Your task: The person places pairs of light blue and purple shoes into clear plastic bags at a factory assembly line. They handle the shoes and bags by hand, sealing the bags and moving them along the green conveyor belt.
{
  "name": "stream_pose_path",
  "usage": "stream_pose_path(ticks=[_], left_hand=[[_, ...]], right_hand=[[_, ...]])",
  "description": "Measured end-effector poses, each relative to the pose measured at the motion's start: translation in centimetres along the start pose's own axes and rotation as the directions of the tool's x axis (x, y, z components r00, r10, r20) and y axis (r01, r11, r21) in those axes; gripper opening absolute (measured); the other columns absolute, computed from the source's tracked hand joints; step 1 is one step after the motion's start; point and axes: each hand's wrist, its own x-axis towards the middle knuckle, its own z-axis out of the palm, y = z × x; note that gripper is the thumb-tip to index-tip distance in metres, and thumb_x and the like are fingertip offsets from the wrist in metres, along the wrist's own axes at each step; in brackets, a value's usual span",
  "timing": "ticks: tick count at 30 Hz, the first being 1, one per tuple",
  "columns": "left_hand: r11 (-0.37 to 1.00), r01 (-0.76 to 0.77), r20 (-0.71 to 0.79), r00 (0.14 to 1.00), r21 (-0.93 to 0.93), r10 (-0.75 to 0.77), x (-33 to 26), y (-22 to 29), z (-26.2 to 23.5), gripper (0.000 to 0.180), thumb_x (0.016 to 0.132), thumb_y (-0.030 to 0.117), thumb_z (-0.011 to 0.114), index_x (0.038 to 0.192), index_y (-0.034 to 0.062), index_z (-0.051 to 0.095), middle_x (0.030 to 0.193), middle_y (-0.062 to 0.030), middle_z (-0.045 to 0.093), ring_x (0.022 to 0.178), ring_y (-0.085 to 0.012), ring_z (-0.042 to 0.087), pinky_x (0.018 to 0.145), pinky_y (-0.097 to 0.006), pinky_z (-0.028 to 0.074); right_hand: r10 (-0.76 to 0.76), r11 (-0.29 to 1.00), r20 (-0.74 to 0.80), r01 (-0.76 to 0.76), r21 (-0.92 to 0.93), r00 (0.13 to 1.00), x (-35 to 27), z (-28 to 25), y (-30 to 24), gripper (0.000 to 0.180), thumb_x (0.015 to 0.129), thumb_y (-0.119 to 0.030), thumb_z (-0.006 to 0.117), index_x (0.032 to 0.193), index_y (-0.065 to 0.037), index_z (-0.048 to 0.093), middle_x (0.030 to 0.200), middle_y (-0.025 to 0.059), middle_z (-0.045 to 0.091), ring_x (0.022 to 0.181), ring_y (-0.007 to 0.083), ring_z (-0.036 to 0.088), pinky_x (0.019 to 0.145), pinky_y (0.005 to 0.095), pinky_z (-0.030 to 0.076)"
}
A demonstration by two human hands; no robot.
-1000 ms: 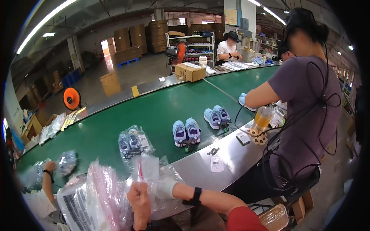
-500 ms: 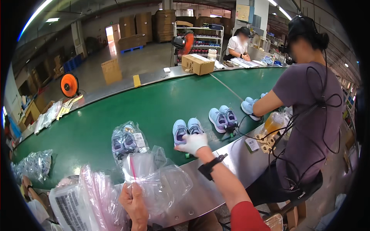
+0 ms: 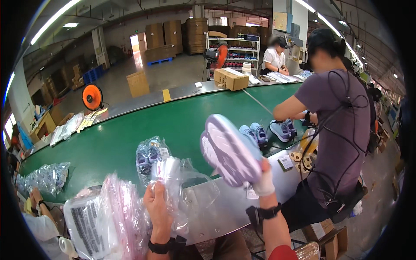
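Gripped in the right hand (image 3: 263,181), a pair of small lilac shoes (image 3: 229,149) is lifted off the belt, soles turned toward the camera; the gloved fingers close around the heels, and the pair hangs above the steel ledge (image 3: 277,186). Left hand (image 3: 157,207) pinches a clear plastic bag (image 3: 186,195) by its upper edge, fingers closed on the film, the bag hanging open just left of the shoes. A stack of more bags (image 3: 104,221) lies at the left, beside that hand.

On the green belt (image 3: 130,134) a bagged pair (image 3: 149,154) lies behind the held bag, and two loose pairs (image 3: 255,132) sit farther right. A co-worker in a purple shirt (image 3: 336,117) bends over the belt at the right, hands by the far pair.
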Motion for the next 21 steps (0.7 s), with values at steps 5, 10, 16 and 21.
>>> stream_pose_path(ticks=[5,10,16,21], left_hand=[[0.999,-0.042,0.113,0.993,-0.032,0.046,-1.3,1.6,1.7,0.012,0.093,0.014,0.054,0.093,0.0038,0.06,0.077,0.0045,0.056,0.064,-0.0026,0.049,0.055,-0.02,0.04],[0.914,-0.294,0.336,0.922,0.281,0.193,-3.7,0.9,0.8,0.016,0.093,0.016,0.054,0.086,0.0027,0.059,0.071,0.0026,0.057,0.064,-0.0046,0.048,0.055,-0.024,0.04],[0.739,-0.46,0.647,0.761,0.491,0.044,-7.9,2.0,5.6,0.024,0.09,0.019,0.055,0.079,-0.0009,0.053,0.059,-0.0037,0.045,0.06,-0.0075,0.04,0.052,-0.029,0.036],[0.708,-0.461,0.571,0.815,0.535,0.098,-0.5,2.1,6.6,0.029,0.091,0.018,0.052,0.07,-0.0021,0.049,0.058,-0.0009,0.037,0.059,-0.0095,0.035,0.049,-0.03,0.032]], right_hand=[[-0.189,0.731,0.238,0.298,-0.614,0.953,-7.8,3.5,-4.0,0.051,0.068,-0.034,0.078,0.106,-0.004,0.063,0.102,0.0116,0.065,0.089,0.0217,0.062,0.079,0.0339,0.048],[0.078,0.142,0.51,0.497,-0.856,0.856,-9.5,6.9,-2.7,0.034,0.074,-0.04,0.07,0.072,-0.007,0.062,0.074,0.0133,0.055,0.071,0.0283,0.059,0.062,0.0384,0.047],[0.028,-0.179,0.657,0.65,-0.739,0.754,-10.3,8.7,2.4,0.024,0.071,-0.032,0.066,0.072,-0.008,0.067,0.074,0.0125,0.062,0.071,0.0279,0.062,0.062,0.0408,0.048],[0.505,-0.36,0.733,0.883,-0.301,0.456,-13.4,14.3,-1.5,0.029,0.061,-0.033,0.068,0.07,-0.006,0.066,0.074,0.0089,0.061,0.072,0.0241,0.061,0.06,0.0348,0.044]])
